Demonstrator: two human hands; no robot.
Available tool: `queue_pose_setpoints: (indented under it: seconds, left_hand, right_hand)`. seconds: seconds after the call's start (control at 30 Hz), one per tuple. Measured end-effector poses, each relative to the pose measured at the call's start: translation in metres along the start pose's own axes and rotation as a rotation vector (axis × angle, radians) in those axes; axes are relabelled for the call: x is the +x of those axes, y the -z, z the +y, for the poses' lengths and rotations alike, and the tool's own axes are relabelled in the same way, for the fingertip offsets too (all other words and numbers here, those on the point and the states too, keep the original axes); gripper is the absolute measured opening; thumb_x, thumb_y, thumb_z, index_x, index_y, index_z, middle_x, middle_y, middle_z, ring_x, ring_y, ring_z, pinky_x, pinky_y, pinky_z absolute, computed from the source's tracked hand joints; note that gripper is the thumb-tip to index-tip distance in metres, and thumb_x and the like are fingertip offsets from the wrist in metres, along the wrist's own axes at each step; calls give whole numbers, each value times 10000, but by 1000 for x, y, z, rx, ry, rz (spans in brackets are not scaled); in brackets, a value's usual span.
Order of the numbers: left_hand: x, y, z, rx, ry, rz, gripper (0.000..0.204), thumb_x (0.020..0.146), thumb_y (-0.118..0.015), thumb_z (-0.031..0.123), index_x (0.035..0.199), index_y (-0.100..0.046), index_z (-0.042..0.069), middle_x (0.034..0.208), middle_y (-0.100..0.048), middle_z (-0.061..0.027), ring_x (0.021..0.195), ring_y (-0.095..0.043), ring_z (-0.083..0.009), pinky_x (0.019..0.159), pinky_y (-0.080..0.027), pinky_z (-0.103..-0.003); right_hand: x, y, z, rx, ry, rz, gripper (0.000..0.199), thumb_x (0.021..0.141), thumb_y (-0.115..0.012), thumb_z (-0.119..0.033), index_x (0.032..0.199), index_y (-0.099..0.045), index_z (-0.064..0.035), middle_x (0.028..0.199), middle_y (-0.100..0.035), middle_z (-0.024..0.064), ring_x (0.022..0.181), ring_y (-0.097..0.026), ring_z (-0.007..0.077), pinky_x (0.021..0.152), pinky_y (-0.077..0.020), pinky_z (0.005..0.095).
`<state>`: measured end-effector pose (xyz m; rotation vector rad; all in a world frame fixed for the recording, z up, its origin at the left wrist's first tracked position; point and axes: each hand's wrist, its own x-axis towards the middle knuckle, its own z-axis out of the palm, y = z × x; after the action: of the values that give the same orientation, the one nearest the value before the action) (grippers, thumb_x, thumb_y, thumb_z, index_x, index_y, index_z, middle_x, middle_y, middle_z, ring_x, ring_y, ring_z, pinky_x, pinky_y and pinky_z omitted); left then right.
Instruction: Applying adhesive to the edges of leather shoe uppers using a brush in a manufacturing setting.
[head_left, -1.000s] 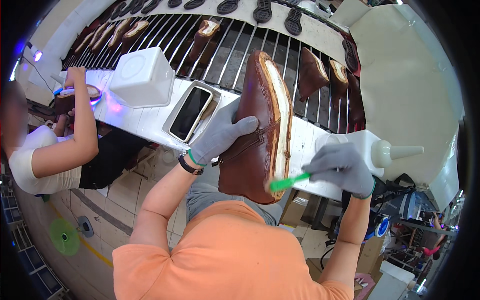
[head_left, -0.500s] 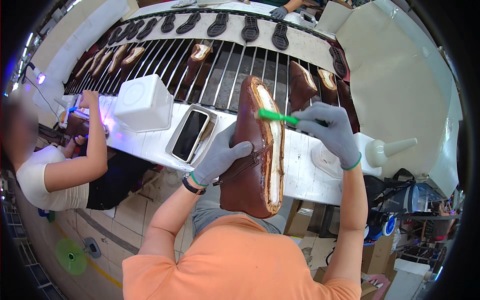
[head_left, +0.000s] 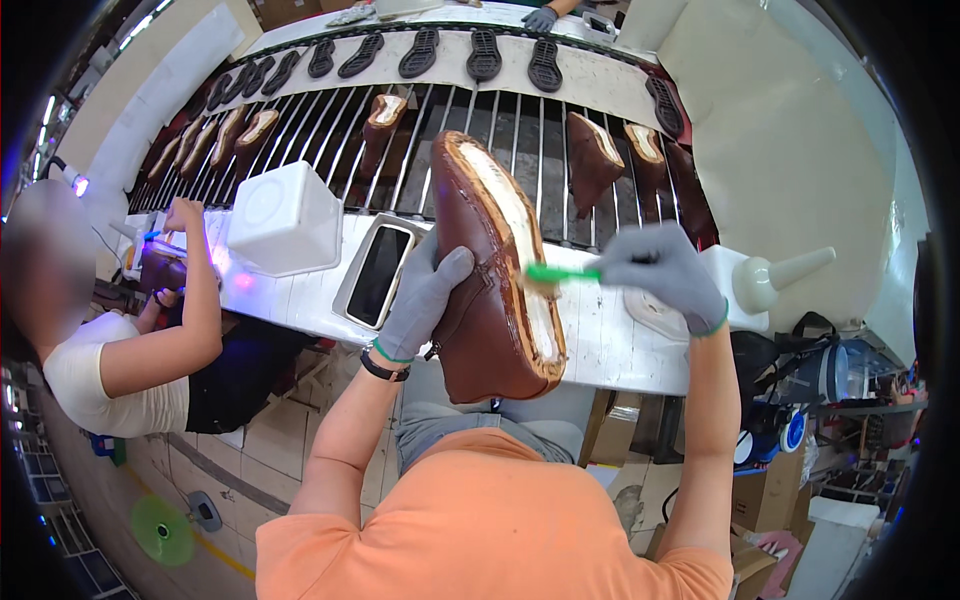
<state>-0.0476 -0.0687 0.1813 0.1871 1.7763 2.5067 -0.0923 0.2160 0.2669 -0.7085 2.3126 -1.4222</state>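
Now green brush point(head_left: 562, 273) farther down brown boot point(head_left: 488, 312), right fingers point(head_left: 626, 268) gripping brush, left fingers point(head_left: 456, 266) clasping boot

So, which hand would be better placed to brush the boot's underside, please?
Probably the right hand: it holds the green brush there, while the left hand supports the brown boot.

From held boot point(head_left: 475, 310): I see passage at 12 o'clock over rollers point(head_left: 541, 165); left hand point(head_left: 420, 300), phone point(head_left: 382, 277) block 9, white box point(head_left: 280, 218) 9:30, right hand point(head_left: 665, 272), spouted container point(head_left: 757, 286) 3.
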Motion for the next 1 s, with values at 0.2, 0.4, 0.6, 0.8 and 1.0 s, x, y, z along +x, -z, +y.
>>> queue_pose_setpoints:
  seconds: [0.2,0.4,0.6,0.8,1.0]
  left_hand:
    - [9,4,2,36,-6,47,708,900,-685,454,1360,-465,-38,1214,-599,-85,1085,-568,-138,948,-465,-293]
    - [12,-5,0,53,45,25,665,925,-656,441,1360,-471,-25,1207,-601,-82,1068,-577,-131,932,-475,-281]
    - [15,-4,-3,-23,236,-19,648,962,-594,462,1357,-468,-37,1196,-610,-94,1044,-603,-134,907,-503,-277]
    - [12,-8,-9,-96,447,-85,599,991,-537,464,1338,-503,-24,1251,-606,-106,1086,-608,-148,959,-492,-288]
    - [10,-8,-26,-22,469,-70,589,1013,-507,439,1369,-486,-30,1311,-573,-100,1176,-540,-145,1048,-417,-294]
  right_hand:
    - [-12,-10,-7,-70,49,34,160,802,-762,-85,948,-772,-22,744,-693,41,664,-540,54,598,-409,234]
    - [-1,-4,-5,-65,7,67,168,750,-781,-38,915,-770,-8,771,-690,52,687,-564,64,613,-426,248]
    - [-16,9,-12,-62,33,-145,190,728,-803,-46,913,-776,-16,743,-693,63,670,-593,110,614,-439,258]
    - [-13,16,-12,-51,81,-259,175,748,-809,-73,911,-775,-17,742,-698,66,667,-606,117,617,-451,259]
    - [-9,16,2,-106,181,-164,146,768,-788,-53,905,-770,-6,743,-697,68,659,-610,112,608,-450,264]
